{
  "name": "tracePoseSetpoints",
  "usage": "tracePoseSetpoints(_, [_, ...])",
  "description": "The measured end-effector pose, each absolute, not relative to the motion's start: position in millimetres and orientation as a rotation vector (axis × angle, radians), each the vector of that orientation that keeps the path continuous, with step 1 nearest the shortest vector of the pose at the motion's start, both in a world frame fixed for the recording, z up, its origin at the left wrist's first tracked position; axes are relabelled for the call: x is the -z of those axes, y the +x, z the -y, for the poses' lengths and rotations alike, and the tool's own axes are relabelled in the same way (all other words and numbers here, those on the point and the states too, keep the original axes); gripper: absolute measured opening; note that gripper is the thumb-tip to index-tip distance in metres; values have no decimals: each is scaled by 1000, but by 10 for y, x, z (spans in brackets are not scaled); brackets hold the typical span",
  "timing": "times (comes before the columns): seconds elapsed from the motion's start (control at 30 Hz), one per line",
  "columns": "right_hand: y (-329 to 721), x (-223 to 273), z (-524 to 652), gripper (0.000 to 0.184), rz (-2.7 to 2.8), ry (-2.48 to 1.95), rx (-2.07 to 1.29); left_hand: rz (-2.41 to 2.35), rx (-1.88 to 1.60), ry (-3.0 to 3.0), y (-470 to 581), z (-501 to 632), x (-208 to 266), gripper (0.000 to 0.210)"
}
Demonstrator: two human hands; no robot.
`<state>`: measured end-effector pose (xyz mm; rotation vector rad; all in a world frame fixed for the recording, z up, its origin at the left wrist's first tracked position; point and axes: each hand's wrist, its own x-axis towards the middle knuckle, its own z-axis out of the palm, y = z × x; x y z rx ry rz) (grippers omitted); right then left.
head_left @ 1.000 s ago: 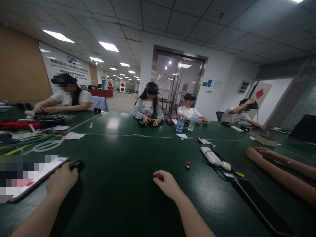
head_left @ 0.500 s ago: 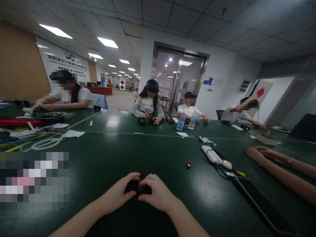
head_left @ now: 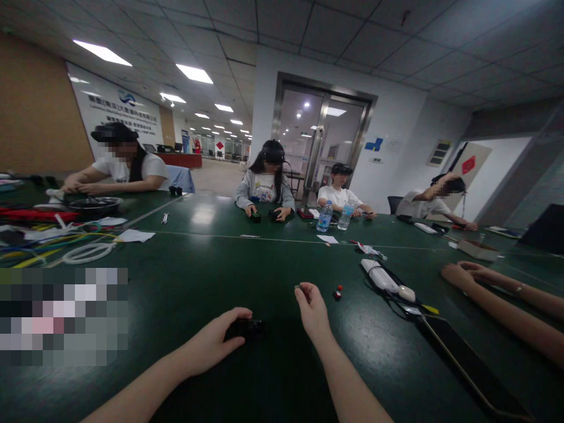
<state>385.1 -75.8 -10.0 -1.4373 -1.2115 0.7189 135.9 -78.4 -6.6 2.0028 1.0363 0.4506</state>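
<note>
My left hand (head_left: pixel 215 341) is closed round one end of a small black box-shaped object (head_left: pixel 254 328), gripping it between thumb and fingers on the table. Its far end sticks out to the right of my fingertips. My right hand (head_left: pixel 314 311) is apart from it, further right and a little higher, in a pinch. A tiny pale thing shows at those fingertips, too small to name. Just right of my right hand lies a small red-and-black item (head_left: pixel 338 292) on the green table (head_left: pixel 198 282).
To the right lie a white power strip (head_left: pixel 379 276) with cables and a black tablet-like slab (head_left: pixel 476 364). A co-worker's forearms (head_left: pixel 497 294) rest beyond. Cables (head_left: pixel 88 252) lie at left, two water bottles (head_left: pixel 325 217) further back. Several people sit across the table.
My right hand has left the black object and moved right and forward, its fingertips now pinched. My left hand stays on the object. A person opposite has shifted a hand onto a dark box.
</note>
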Motion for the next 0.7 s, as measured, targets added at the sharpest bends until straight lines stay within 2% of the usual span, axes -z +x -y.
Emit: tracePoseSetpoints(0.7, [3876, 155, 751, 39, 1209, -1476, -741, -1065, -440, 2039, 1335, 763, 66, 38])
